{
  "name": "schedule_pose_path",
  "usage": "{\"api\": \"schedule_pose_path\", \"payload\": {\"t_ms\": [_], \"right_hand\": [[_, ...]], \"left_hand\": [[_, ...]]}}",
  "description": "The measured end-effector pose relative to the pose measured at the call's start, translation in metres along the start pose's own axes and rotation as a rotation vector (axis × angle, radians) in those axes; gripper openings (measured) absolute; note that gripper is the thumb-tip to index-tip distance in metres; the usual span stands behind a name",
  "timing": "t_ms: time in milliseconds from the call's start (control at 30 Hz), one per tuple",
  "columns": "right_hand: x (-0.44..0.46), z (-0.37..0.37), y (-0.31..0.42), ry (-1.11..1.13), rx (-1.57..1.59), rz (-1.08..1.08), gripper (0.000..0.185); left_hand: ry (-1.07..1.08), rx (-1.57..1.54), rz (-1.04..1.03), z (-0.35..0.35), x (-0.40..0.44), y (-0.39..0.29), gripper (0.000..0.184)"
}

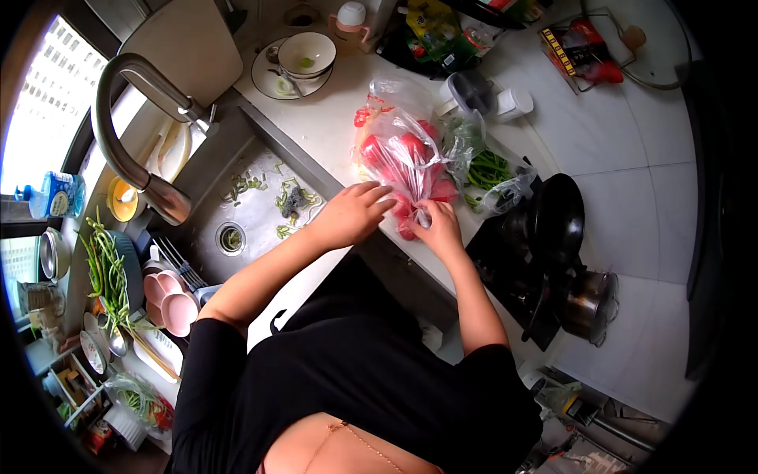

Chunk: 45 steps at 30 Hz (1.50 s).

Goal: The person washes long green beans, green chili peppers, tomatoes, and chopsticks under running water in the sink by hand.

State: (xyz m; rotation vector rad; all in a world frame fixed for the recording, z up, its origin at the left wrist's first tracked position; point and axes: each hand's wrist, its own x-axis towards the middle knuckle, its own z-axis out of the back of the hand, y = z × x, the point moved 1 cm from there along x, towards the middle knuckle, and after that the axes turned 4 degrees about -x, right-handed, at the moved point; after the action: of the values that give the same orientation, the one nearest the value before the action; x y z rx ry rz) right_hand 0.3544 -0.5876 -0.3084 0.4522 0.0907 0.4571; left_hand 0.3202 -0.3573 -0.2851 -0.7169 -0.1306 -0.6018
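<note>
On the counter lies a clear plastic bag (403, 154) with red things showing through it. My right hand (440, 229) pinches the gathered plastic at the bag's near end, its fingertips closed on it. Just left of that, my left hand (355, 212) is at the bag's near left edge, palm down with its fingers apart. Its fingertips are close to the plastic. Touching the red bag on the right is another clear bag with green beans (491, 169) inside. What the red things are is blurred by the plastic.
At left, the sink (260, 162) holds green scraps under a curved faucet (118, 142). Stacked bowls (306, 57) stand behind. Black pans (557, 213) and a steel pot (586, 306) sit on the stove at right. Long green beans (106, 268) and pink dishes (172, 304) lie far left.
</note>
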Motion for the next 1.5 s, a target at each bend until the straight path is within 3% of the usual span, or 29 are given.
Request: {"api": "schedule_pose_path", "payload": {"t_ms": [33,100,133,167,233,300,367,467,600,733,833,967,1000,1100,1133,1167,1233,1300,1333,1367,1433,1500], "right_hand": [[-0.005,-0.004,-0.007,-0.029,-0.009,0.059,0.047],[-0.016,-0.003,-0.002,0.077,0.159,-0.073,0.048],[-0.024,-0.013,-0.008,0.009,0.104,-0.041,0.037],[-0.027,-0.017,-0.021,0.007,0.136,-0.144,0.034],[-0.025,-0.021,-0.042,-0.001,0.203,-0.352,0.026],[-0.021,-0.022,-0.063,0.001,0.081,-0.341,0.022],[-0.011,-0.018,-0.065,-0.067,-0.178,-0.25,0.029],[0.008,-0.011,-0.06,0.245,-0.222,-0.421,0.048],[0.027,-0.024,-0.049,0.446,-0.295,-0.639,0.078],[0.032,-0.009,-0.046,0.384,-0.256,-0.586,0.067],[0.018,-0.01,-0.062,0.252,-0.067,-0.536,0.076],[-0.004,0.012,-0.071,0.029,0.958,-0.687,0.058],[-0.008,0.013,-0.066,-0.072,1.06,-0.576,0.051],[-0.016,0.03,-0.054,0.021,1.231,-0.719,0.041],[-0.018,0.028,-0.04,0.162,1.483,-0.633,0.037],[-0.02,0.016,-0.035,0.175,1.427,-0.613,0.038],[-0.013,0.019,0.02,0.022,1.188,-0.656,0.043],[-0.022,0.001,0.003,0.32,1.148,-0.339,0.049],[-0.019,0.006,0.006,0.253,1.082,-0.395,0.051],[-0.013,0.005,0.001,0.142,1.044,-0.392,0.045],[0.001,-0.008,-0.038,-0.016,0.401,-0.31,0.032],[0.014,-0.006,-0.058,0.064,0.06,-0.111,0.019]], "left_hand": [[0.005,0.055,-0.086,-0.016,0.016,0.002,0.037],[0.037,0.189,-0.209,-0.05,0.035,0.01,0.037],[0.13,0.265,-0.149,-0.06,0.038,0.014,0.036],[0.223,0.342,-0.091,-0.07,0.04,0.019,0.035],[0.212,0.384,-0.118,-0.072,0.043,0.022,0.035],[0.224,0.425,-0.138,-0.077,0.043,0.021,0.035],[0.246,0.422,-0.126,-0.078,0.044,0.016,0.035],[0.218,0.422,-0.139,-0.077,0.042,0.012,0.035],[0.161,0.412,-0.107,-0.082,0.034,0.011,0.036],[0.13,0.361,-0.098,-0.085,0.032,0.015,0.039],[0.141,0.353,-0.082,-0.088,0.03,0.018,0.04],[0.198,0.346,-0.015,-0.083,0.029,0.014,0.046],[0.154,0.238,0.037,-0.08,0.031,0.012,0.049],[-0.02,-0.084,0.098,-0.063,0.042,-0.003,0.062],[-0.102,-0.189,0.056,-0.051,0.048,-0.015,0.067],[-0.185,-0.293,0.016,-0.042,0.052,-0.024,0.073],[-0.092,-0.41,0.066,-0.041,0.046,-0.032,0.072],[-0.028,-0.556,0.203,-0.045,0.031,-0.031,0.068],[-0.109,-0.589,0.158,-0.046,0.024,-0.025,0.066],[-0.126,-0.669,0.279,-0.045,0.013,-0.022,0.065],[-0.164,-0.824,0.527,-0.036,-0.008,-0.021,0.064],[-0.185,-0.964,0.708,-0.033,-0.034,-0.004,0.065]]}}
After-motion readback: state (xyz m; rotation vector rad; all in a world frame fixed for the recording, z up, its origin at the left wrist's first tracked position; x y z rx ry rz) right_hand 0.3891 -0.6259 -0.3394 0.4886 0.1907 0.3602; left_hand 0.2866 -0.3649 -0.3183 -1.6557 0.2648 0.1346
